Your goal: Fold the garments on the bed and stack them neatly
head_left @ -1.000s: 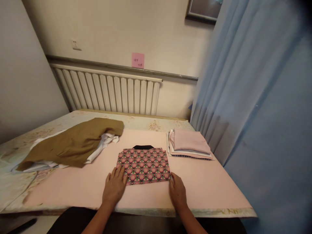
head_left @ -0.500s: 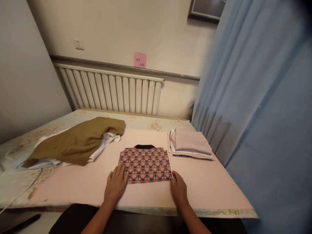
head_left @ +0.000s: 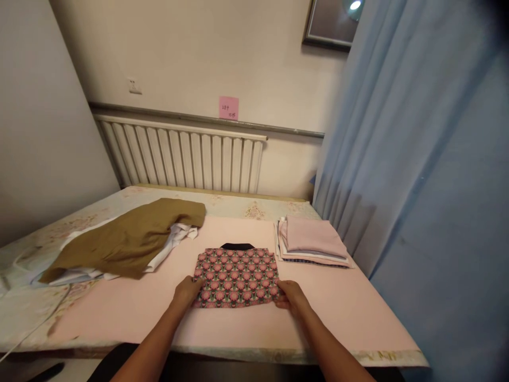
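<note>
A folded shirt (head_left: 238,276) with a pink flower print and a black collar lies in front of me on a pink mat, collar pointing away. My left hand (head_left: 186,292) grips its left edge, the fingertips over and under the cloth. At the right edge, my right hand (head_left: 293,297) pinches the fabric near the lower corner, thumb on top and fingers beneath. The near edge of the shirt looks slightly raised and curved between both hands.
To the right stands a stack of folded clothes (head_left: 316,237), a pale pink one on top. An olive garment (head_left: 131,236) lies loosely over white clothes on the left. A blue curtain (head_left: 429,201) borders the right side; a radiator (head_left: 183,154) runs along the wall.
My left hand has gone from lying flat on the shirt to gripping its left edge. My right hand has closed on the right edge. The view has tilted up slightly.
</note>
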Action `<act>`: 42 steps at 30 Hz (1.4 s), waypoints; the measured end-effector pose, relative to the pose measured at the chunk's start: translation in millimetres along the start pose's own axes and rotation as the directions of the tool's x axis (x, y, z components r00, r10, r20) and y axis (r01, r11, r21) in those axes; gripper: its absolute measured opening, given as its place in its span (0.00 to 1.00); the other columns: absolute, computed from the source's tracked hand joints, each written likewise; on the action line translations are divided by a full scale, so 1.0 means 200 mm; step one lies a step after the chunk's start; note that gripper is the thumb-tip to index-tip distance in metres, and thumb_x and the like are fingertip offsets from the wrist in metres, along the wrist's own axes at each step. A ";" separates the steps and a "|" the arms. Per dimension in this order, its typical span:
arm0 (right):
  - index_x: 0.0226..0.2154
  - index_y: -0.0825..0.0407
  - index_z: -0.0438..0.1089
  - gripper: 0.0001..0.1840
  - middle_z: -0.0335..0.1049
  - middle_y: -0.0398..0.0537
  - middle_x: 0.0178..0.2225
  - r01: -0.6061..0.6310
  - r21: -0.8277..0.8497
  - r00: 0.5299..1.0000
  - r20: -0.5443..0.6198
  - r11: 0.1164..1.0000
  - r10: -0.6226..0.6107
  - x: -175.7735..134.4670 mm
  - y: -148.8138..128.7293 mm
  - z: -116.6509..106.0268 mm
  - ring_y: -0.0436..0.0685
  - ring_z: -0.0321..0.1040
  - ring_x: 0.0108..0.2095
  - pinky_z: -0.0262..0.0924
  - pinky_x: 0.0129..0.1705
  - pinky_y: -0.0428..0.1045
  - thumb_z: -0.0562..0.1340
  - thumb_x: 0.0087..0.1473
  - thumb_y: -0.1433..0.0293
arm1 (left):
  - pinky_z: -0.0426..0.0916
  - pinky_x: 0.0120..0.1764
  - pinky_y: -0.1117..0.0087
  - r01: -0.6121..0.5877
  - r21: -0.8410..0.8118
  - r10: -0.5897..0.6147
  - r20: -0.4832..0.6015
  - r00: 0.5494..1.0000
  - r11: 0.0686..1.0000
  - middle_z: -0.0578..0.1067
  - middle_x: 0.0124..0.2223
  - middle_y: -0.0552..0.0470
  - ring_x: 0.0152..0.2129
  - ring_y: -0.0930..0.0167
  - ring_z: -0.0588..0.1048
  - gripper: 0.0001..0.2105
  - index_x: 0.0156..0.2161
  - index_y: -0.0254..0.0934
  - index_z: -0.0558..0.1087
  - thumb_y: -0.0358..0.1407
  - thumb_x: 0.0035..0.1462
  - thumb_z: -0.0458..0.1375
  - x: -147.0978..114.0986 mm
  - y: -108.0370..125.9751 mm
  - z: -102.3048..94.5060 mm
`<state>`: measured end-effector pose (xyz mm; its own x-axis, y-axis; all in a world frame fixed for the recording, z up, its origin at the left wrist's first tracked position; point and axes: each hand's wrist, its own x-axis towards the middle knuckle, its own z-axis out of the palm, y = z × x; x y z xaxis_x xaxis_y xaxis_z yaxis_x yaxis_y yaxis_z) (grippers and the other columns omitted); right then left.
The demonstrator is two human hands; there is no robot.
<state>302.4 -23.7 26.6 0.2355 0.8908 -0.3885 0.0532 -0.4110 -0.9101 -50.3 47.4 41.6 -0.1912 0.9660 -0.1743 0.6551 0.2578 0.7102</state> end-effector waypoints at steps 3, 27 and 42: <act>0.26 0.51 0.66 0.19 0.70 0.46 0.21 -0.045 0.127 0.998 0.046 0.991 0.039 0.05 -0.04 0.02 0.53 0.69 0.20 0.68 0.27 0.50 0.63 0.47 0.53 | 0.73 0.32 0.58 0.024 -0.147 -0.007 0.115 0.993 0.989 0.79 0.26 0.44 0.30 0.55 0.79 0.16 0.30 0.37 0.73 0.50 0.46 0.58 0.01 0.03 -0.03; 0.33 0.51 0.71 0.19 0.75 0.38 0.29 0.375 0.282 0.918 0.023 0.883 -0.397 0.31 -0.88 -0.74 0.53 0.69 0.29 0.63 0.34 0.46 0.68 0.31 0.67 | 0.74 0.43 0.57 0.005 -0.731 0.434 0.411 0.802 0.683 0.78 0.48 0.41 0.41 0.58 0.79 0.36 0.58 0.37 0.62 0.41 0.42 0.66 0.16 1.08 0.07; 0.29 0.52 0.68 0.16 0.69 0.35 0.20 0.399 0.114 0.900 -0.236 0.910 -0.366 0.61 -0.89 -1.63 0.48 0.62 0.20 0.58 0.24 0.43 0.66 0.32 0.69 | 0.73 0.35 0.68 0.002 -0.775 0.553 0.452 0.699 0.631 0.79 0.40 0.48 0.32 0.68 0.78 0.30 0.53 0.35 0.66 0.30 0.39 0.61 0.33 1.83 0.83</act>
<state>637.7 95.4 187.8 0.4220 0.9065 0.0169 0.0315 0.0040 -0.9995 298.2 209.4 177.1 0.5594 0.8281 -0.0373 -0.1535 0.1478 0.9770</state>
